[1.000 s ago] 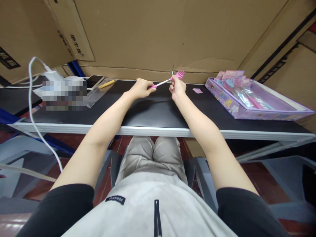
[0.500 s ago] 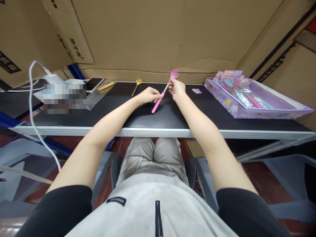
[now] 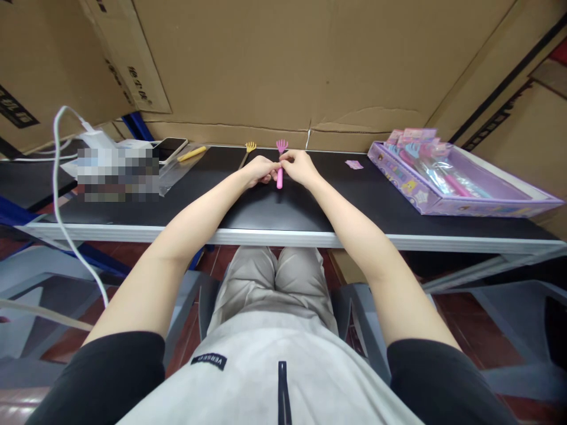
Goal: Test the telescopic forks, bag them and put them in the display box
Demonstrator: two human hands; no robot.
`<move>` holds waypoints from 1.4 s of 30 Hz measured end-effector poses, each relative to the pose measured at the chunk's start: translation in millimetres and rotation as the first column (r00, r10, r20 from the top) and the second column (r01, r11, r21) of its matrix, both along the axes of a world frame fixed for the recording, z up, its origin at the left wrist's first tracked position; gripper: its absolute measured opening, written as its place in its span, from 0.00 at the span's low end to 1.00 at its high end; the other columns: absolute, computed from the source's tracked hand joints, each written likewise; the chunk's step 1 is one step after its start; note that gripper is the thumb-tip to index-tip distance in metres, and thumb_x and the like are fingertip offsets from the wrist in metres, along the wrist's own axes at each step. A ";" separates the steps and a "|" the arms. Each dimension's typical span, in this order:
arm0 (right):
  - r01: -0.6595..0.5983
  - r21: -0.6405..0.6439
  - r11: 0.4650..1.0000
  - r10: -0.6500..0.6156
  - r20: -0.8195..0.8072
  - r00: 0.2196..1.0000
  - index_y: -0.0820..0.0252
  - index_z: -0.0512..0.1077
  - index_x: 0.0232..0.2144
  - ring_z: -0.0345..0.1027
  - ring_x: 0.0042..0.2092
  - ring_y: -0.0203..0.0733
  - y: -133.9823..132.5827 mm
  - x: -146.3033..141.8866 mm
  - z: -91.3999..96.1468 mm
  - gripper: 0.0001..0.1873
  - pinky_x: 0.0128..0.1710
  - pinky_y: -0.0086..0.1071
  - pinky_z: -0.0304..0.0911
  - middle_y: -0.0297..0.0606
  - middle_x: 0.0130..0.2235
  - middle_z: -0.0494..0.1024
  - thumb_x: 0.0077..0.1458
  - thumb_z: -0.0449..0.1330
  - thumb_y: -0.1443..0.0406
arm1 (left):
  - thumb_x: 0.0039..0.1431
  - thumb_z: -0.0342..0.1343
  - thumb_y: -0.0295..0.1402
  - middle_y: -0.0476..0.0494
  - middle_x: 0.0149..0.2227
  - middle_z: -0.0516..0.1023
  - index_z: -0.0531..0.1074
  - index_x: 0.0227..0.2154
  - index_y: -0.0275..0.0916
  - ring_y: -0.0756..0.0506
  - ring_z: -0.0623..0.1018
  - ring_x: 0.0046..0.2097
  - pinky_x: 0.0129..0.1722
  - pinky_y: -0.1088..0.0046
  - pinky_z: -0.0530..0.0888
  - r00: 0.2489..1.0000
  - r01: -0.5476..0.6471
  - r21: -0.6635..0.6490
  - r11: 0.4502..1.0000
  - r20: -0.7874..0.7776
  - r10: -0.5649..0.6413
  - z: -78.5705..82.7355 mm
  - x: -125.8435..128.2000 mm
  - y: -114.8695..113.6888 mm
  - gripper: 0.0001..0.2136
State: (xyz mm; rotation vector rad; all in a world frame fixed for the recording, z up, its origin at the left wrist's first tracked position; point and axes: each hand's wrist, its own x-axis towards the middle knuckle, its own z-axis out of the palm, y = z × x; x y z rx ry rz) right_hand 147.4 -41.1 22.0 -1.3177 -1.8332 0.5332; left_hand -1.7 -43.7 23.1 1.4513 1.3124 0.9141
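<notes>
A pink back scratcher (image 3: 279, 179) with a claw-shaped head points away from me, held just over the black tabletop. My left hand (image 3: 262, 171) is closed around the upper part of its handle. From the other side, my right hand (image 3: 300, 167) pinches it where handle and shaft meet; my fingers hide most of the shaft. Just left of it, a yellow-headed back scratcher (image 3: 250, 147) lies on the table, its lower part behind my left hand.
An open purple display box (image 3: 425, 200) at the right holds several bagged back scratchers. A small pink card (image 3: 354, 164) lies beside it. At the left are a phone (image 3: 170, 149), a yellow handle (image 3: 192, 154) on a clear bag, and a white cable (image 3: 55, 171). Cardboard stands behind.
My right hand has slid from beside the pink claw down toward the handle. The back scratcher has swung from slanting right to pointing straight away, and less shaft shows.
</notes>
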 end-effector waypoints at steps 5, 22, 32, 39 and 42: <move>-0.020 -0.037 0.999 0.024 0.112 0.993 0.63 0.83 0.36 0.80 0.52 0.48 -4.8 -4.7 -1.8 0.14 0.61 0.40 0.70 0.46 0.44 0.87 0.59 0.57 0.75 | 0.69 0.55 0.19 0.42 0.19 0.77 0.72 0.17 0.34 0.56 0.60 0.19 0.22 0.75 0.55 1.000 -0.005 -0.013 1.000 -0.020 0.005 2.4 2.4 -3.3 0.21; 0.033 -0.057 0.998 -0.018 0.248 0.969 0.58 0.76 0.22 0.79 0.45 0.50 -1.3 -8.0 -6.3 0.14 0.54 0.39 0.73 0.44 0.30 0.81 0.58 0.61 0.73 | 0.57 0.53 0.14 0.44 0.19 0.78 0.75 0.16 0.36 0.55 0.64 0.20 0.23 0.74 0.56 0.985 0.116 0.053 0.992 -0.138 -0.108 -3.9 -0.5 0.3 0.18; 0.125 -0.032 0.992 -0.084 0.580 0.810 0.80 0.79 0.62 0.70 0.71 0.66 8.4 6.6 -6.8 0.26 0.73 0.49 0.65 0.67 0.69 0.73 0.67 0.55 0.76 | 0.63 0.60 0.21 0.51 0.18 0.74 0.79 0.29 0.36 0.52 0.65 0.19 0.23 0.75 0.61 0.948 0.156 0.123 0.980 -0.296 -0.114 -5.3 -5.7 6.3 0.08; 0.142 -0.176 0.974 0.004 0.642 0.767 0.78 0.69 0.72 0.57 0.80 0.58 16.8 13.6 -10.1 0.31 0.80 0.47 0.53 0.59 0.82 0.54 0.72 0.47 0.75 | 0.64 0.59 0.23 0.53 0.18 0.73 0.85 0.34 0.36 0.49 0.72 0.23 0.37 0.73 0.73 0.833 0.253 0.262 0.931 -0.548 -0.073 -3.6 -8.7 4.7 0.09; 0.154 -0.202 0.967 0.017 0.656 0.754 0.76 0.65 0.74 0.52 0.81 0.60 14.4 13.1 -7.9 0.32 0.81 0.55 0.50 0.58 0.83 0.48 0.72 0.47 0.74 | 0.66 0.58 0.24 0.50 0.20 0.76 0.88 0.39 0.34 0.45 0.78 0.29 0.46 0.71 0.75 0.781 0.299 0.313 0.901 -0.623 -0.043 -4.1 -8.0 5.1 0.11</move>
